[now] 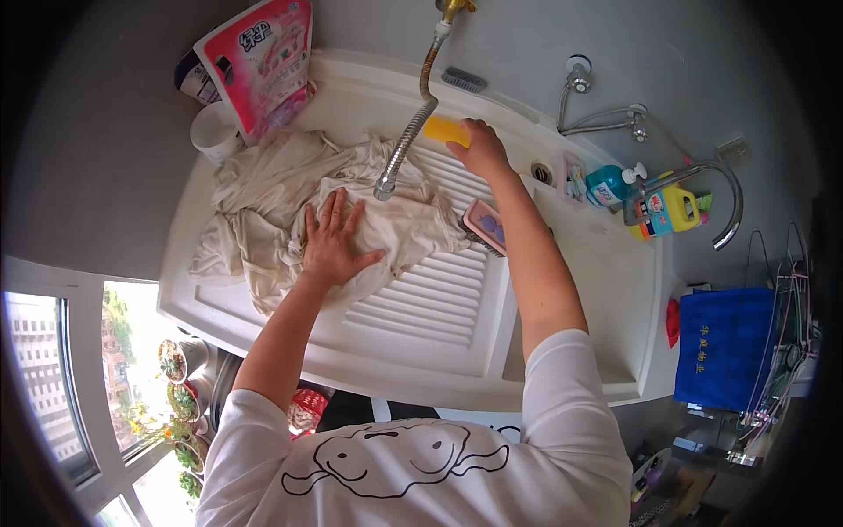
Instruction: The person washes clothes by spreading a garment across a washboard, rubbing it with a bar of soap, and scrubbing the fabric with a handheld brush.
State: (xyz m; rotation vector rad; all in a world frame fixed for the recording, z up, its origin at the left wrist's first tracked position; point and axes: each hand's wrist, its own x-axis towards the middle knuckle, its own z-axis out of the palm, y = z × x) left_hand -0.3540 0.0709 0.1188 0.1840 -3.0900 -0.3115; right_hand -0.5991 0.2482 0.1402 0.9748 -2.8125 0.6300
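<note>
- White shirt (413,465), nearest.
- Cloth (402,239) beneath left grip (334,239), fingers apart.
- Yellow bar (445,132) clamped in right grip (483,151); slickness might make it slip.

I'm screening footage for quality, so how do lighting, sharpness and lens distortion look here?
Head view: daylight glares nearly white through the window at lower left; head view: the laundry sink looks bowed and the corners go black, suggesting a wide-angle lens; head view: the yellow bar shows little surface detail, while the left hand and right hand read clearly.
</note>
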